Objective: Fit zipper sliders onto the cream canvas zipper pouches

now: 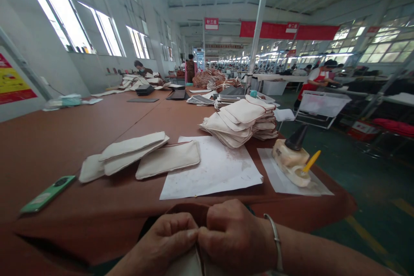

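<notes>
My left hand (168,241) and my right hand (231,237) meet at the table's front edge, thumbs and fingertips pinched close together. Between them is a sewn piece with a cream fabric panel (186,264) and a brown part (196,210); both hands grip it, though my fingers hide the exact spot. A metal bangle (276,241) circles my right wrist. Just beyond lies a stained white paper sheet (207,181). Flat cream fabric pieces (170,160) overlap at its left, and a larger stack of them (237,116) rests at its far edge.
At the right, a cut-open plastic glue container (291,159) with a black cone-shaped top and a yellow-handled tool (312,161) stands on another sheet. A green phone (48,194) lies left on the brown tabletop (97,129). Dark panels (177,95) lie farther back. Other people work beyond.
</notes>
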A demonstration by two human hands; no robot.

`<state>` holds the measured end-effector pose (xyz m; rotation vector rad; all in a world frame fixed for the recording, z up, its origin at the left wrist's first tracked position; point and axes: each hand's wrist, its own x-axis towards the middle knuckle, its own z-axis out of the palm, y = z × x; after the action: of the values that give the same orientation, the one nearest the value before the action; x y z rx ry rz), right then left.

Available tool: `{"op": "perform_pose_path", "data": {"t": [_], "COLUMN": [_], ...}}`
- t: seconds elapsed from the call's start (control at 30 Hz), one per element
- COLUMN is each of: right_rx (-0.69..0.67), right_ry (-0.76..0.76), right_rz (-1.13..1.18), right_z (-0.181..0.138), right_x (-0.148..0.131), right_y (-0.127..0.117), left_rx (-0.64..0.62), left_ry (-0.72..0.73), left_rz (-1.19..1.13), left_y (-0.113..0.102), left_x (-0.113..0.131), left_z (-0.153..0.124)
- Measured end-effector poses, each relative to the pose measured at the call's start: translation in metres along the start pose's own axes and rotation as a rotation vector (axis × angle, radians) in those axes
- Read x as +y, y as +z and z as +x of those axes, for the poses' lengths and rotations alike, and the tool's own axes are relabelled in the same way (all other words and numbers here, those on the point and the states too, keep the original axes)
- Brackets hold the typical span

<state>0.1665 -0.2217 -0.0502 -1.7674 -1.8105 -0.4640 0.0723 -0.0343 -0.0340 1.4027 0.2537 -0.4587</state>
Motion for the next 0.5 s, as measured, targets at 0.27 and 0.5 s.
{"op": "perform_pose_path", "data": {"t": [0.27,0.5], "right_rx": [0.093,-0.152], "right_ry": [0.204,0.723], "right_rz": [0.43,1.053], "right_z": [-0.003,0.001], "right_x": [-0.009,0.0], "right_y": [-0.016,-0.03], "left_rx": [-0.107,-0.111], "left_ry": [0.177,0.269], "left_rz": [0.594,0.603], "left_y": [-0.004,-0.009], "left_x": [0.014,0.013], "left_z": [-0.007,-0.008]}}
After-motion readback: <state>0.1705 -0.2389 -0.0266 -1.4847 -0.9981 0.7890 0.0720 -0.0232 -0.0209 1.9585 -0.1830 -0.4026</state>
